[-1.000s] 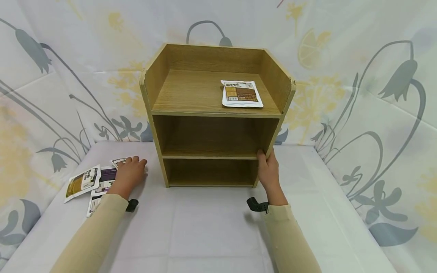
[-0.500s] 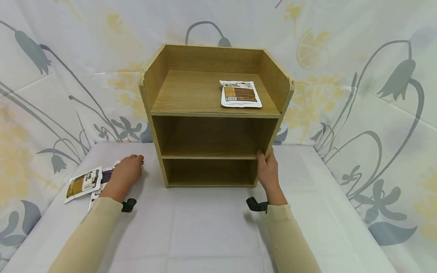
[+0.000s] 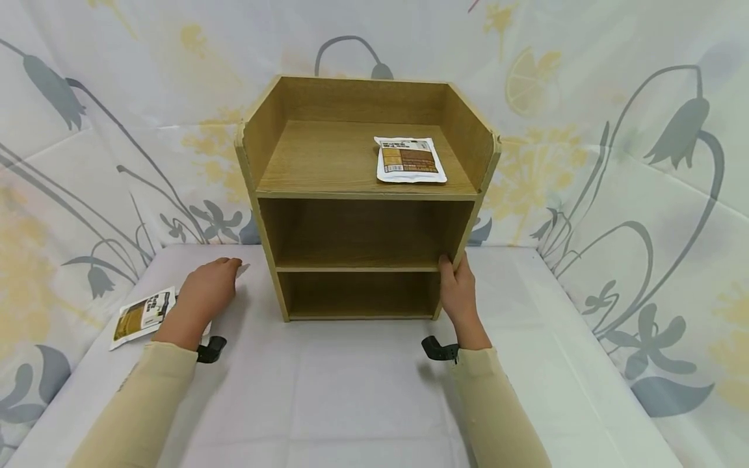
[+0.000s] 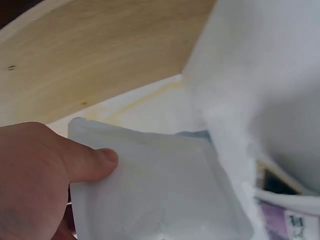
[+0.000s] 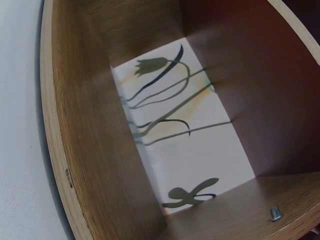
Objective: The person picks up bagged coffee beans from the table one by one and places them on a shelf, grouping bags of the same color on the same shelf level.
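In the left wrist view, my left hand (image 4: 35, 180) pinches a flat white pouch (image 4: 165, 185) at its edge, thumb on the plain face. The head view shows this left hand (image 3: 205, 292) left of a small wooden shelf unit (image 3: 328, 159), its back hiding most of the pouch. My right hand (image 3: 459, 292) grips the unit's right side panel by the end of the middle board, thumb in front. On the unit's top lies a white pouch with a yellow and brown label (image 3: 411, 160). A similar printed pouch (image 3: 143, 315) lies on the table at left, near my left wrist.
A purple-labelled pouch (image 4: 287, 222) shows at the lower right of the left wrist view. White cloth covers the table (image 3: 351, 390), and a floral sheet (image 3: 614, 162) hangs behind. The right wrist view looks into a wooden compartment (image 5: 80, 120) with a small metal peg (image 5: 276, 213).
My left hand has drawn a pouch from the group and shifted slightly left, away from the shelf unit, now covering most of the other pouches. My right hand keeps its grip.
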Demonstrator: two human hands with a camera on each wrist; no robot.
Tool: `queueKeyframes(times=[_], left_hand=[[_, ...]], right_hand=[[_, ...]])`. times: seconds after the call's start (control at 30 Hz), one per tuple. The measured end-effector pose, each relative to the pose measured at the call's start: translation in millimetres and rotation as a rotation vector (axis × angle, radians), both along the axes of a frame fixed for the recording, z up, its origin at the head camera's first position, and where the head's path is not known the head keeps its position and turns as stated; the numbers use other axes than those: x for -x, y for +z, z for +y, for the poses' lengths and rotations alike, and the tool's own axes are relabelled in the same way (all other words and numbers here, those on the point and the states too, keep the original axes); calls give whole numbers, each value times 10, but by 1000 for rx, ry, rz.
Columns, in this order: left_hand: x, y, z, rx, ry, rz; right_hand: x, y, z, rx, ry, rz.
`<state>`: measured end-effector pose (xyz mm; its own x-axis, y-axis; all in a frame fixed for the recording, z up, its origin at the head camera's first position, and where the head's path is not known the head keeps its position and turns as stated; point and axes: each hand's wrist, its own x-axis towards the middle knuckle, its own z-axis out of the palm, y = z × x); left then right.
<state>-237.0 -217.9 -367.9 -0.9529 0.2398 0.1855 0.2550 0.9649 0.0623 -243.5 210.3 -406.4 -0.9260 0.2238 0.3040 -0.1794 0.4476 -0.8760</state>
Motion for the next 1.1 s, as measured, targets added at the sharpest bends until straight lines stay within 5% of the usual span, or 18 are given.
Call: queueKeyframes(times=[0.33, 0.67, 1.1], left_hand=[[-195, 333, 62, 28, -7, -61], [-370, 618, 107, 78, -70, -27], [-615, 868, 135, 0, -131, -30]], right_hand=[[-15, 26, -3, 4, -2, -7], [-15, 43, -7, 4, 0, -7], [-6, 16, 5, 2, 5, -6]])
